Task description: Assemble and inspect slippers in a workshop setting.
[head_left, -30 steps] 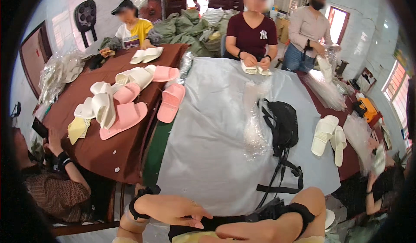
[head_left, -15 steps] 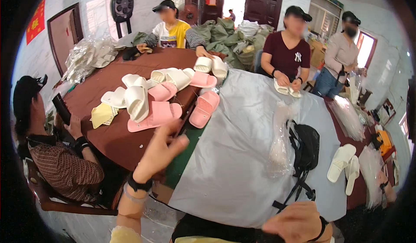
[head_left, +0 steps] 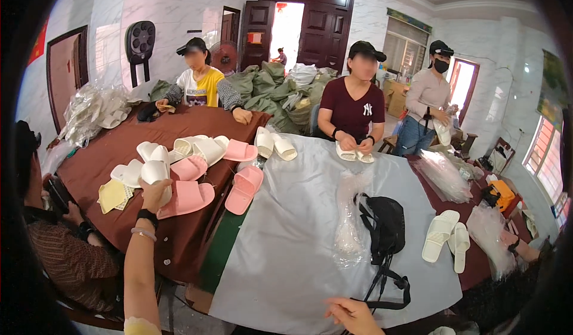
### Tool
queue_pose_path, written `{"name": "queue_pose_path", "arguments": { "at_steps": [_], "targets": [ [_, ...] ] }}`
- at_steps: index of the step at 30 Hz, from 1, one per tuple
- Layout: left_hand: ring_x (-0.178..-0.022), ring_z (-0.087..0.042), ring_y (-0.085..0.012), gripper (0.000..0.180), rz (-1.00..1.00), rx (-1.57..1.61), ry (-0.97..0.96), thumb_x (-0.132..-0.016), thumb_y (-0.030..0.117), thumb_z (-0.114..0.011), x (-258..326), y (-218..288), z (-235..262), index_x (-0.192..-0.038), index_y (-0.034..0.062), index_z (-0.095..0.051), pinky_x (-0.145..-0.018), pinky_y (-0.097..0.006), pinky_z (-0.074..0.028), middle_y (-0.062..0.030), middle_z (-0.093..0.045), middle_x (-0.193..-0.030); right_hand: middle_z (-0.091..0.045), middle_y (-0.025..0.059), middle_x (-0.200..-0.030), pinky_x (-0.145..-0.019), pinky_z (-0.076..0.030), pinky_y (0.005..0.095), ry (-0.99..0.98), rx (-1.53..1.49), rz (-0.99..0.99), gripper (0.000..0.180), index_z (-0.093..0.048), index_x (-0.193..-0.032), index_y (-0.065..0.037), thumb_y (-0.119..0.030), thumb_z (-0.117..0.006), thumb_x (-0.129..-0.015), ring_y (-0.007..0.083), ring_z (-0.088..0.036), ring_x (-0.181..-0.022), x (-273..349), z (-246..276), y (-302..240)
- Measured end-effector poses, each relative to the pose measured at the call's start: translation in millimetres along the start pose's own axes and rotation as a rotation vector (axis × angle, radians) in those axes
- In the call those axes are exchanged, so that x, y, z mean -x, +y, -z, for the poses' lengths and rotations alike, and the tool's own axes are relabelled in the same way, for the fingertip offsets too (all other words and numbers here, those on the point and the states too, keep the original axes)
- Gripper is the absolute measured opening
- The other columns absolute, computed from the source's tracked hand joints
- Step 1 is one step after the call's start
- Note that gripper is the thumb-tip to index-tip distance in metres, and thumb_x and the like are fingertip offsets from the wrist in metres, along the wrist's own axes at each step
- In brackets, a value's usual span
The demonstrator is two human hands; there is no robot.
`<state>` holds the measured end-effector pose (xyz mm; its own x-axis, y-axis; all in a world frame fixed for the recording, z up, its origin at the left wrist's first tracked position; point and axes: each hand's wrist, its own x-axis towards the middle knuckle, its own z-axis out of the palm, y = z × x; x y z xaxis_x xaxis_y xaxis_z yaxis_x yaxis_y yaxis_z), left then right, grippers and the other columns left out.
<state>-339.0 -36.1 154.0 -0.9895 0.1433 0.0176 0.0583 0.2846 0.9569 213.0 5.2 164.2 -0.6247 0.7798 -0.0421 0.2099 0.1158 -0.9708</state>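
Observation:
My left arm stretches over the brown-covered table. My left hand [head_left: 156, 193] grips the near end of a white slipper [head_left: 155, 172], its fingers partly hidden against it. Pink slippers [head_left: 186, 199] lie right beside that hand, and more white slippers [head_left: 206, 148] are heaped behind it. Yellow and pale paper-like pieces [head_left: 111, 195] sit just left of the hand. Low over the front of the grey-covered table, my right hand [head_left: 355, 316] has its fingers extended and holds nothing. A black bag's strap [head_left: 391, 302] lies closest to it.
On the grey cloth [head_left: 280, 215] are a clear plastic bag bundle [head_left: 348, 227], a black bag [head_left: 385, 227] and a white slipper pair [head_left: 441, 234]. Across the tables are several people, one handling white slippers [head_left: 355, 154]. Green sacks [head_left: 262, 87] are piled behind. Someone sits close at my left.
My left hand has gone left and forward onto the white slipper. My right hand has shifted left. The person in yellow has withdrawn a hand from a white slipper pair. My view has turned right.

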Motion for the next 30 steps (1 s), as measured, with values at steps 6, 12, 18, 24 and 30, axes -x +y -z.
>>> {"name": "queue_pose_path", "arguments": {
  "at_steps": [6,12,18,24,30],
  "targets": [
    [-0.085,-0.053,-0.0305,0.099,-0.182,0.285,0.048,-0.064,0.014,-0.070,-17,-35,31,-0.138,0.0072,-0.004,-0.057,-0.038,-0.052,-0.0224,-0.041,-0.111,-0.059,0.0014,-0.071,-0.050,-0.040,0.0198,-0.047,-0.021,0.060,0.018,-0.059,-0.099,-0.001,-0.013,-0.052,-0.088,0.0061,-0.050,-0.057,-3,-8,4],
    [-0.109,-0.045,-0.0247,0.096,-0.505,0.458,-0.083,-0.061,0.022,-0.070,90,14,33,-0.138,0.0034,-0.016,-0.088,-0.035,-0.041,-0.0135,-0.038,-0.127,-0.060,0.0001,-0.076,-0.050,-0.038,0.0184,-0.049,-0.085,0.068,0.024,-0.054,-0.111,-0.004,-0.014,-0.052,-0.089,0.0049,-0.049,-0.057,-15,-12,18],
    [-0.118,-0.037,-0.0253,0.101,-0.533,0.337,-0.768,-0.057,0.031,-0.074,261,21,32,-0.137,0.0042,-0.018,-0.096,-0.039,-0.032,-0.0135,-0.035,-0.129,-0.046,0.0167,-0.125,-0.093,-0.038,0.0384,-0.148,-0.566,0.135,0.060,-0.031,-0.134,-0.012,-0.021,-0.060,-0.081,0.0251,-0.052,-0.107,-26,-24,26],
    [-0.114,-0.042,-0.0372,0.109,-0.469,0.127,-1.166,-0.049,0.027,-0.080,363,-47,14,-0.134,-0.0015,-0.017,-0.096,-0.041,-0.035,-0.0247,-0.038,-0.126,-0.036,0.0167,-0.133,-0.093,-0.039,0.0417,0.000,-1.017,-0.044,0.058,-0.023,-0.136,-0.010,-0.025,-0.051,-0.087,0.0279,-0.045,-0.116,-19,-38,94],
    [-0.117,-0.032,-0.0450,0.105,-0.747,-0.115,-1.079,-0.051,0.024,-0.077,368,-36,18,-0.134,-0.0016,-0.018,-0.097,-0.051,-0.028,-0.0287,-0.030,-0.129,-0.058,0.0019,-0.080,-0.062,-0.041,0.0286,0.202,-0.607,-0.125,0.021,-0.052,-0.102,-0.006,-0.023,-0.045,-0.092,0.0120,-0.051,-0.071,5,-10,81]
  ]
}}
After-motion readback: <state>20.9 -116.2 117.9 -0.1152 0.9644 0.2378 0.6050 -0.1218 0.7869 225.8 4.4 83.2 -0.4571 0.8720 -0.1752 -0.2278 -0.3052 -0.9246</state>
